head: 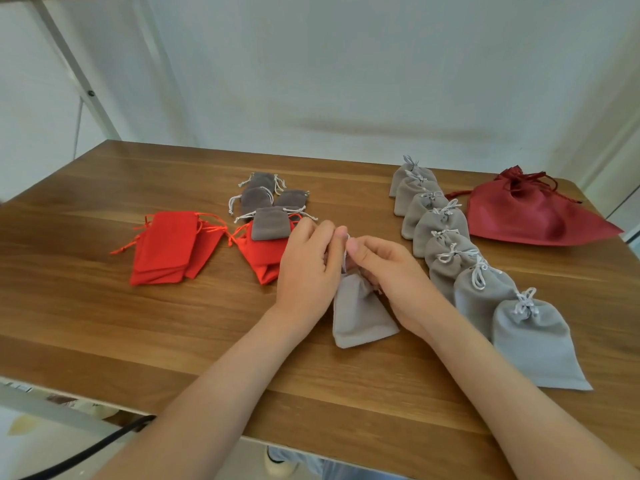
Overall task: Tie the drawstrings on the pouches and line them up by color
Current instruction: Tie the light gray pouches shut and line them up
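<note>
Fingers pinching drawstring, grey pouch on table

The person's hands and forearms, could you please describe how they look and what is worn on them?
The left hand and right hand are bare: no gloves, rings or watch visible. The left forearm and right forearm are bare too, no sleeve in view.
</note>
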A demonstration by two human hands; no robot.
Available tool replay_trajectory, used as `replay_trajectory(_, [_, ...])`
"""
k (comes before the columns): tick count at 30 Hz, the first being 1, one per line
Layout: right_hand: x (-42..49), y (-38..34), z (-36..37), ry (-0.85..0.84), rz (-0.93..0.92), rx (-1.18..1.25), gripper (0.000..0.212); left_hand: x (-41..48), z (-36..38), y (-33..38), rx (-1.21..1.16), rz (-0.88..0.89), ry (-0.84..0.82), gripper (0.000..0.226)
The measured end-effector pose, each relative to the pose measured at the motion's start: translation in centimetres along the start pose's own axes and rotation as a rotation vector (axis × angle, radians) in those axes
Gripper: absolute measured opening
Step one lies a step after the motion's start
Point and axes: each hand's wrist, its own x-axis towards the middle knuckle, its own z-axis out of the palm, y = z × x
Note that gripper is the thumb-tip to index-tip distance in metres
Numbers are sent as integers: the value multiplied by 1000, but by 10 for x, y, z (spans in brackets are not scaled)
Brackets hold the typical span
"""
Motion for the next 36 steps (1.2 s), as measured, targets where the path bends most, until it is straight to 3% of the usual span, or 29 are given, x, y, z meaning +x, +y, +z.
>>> replay_trajectory(5, [0, -1, 0, -11, -1, -12, 15, 0, -1, -1, 71, -50, 47, 39])
replay_trajectory(10, [1, 1, 1, 91, -51, -135, 13, 2, -1, -4, 108, -131, 32, 41])
replay_trajectory(15, [3, 8, 0, 250, -178, -215, 6, 1, 1, -1, -103, -179, -182, 34])
replay_trajectory(20, [4, 9, 2, 395, -268, -348, 8, 2, 0, -1, -219, -245, -280, 34])
replay_trajectory(29, [6, 12, -3, 364, -426, -707, 25, 3, 1, 1, -412, -407, -370, 43])
replay_trajectory(31, [7, 12, -4, 357, -436, -731, 27, 2, 0, 2, -396, -382, -375, 43])
replay_trajectory(35, [6, 10, -6, 363, -351, -633, 16, -3, 0, 3, -207, -113, -377, 26])
replay_trajectory(36, [5, 9, -6, 364, -324, -601, 14, -4, 0, 3, -167, -83, -379, 38])
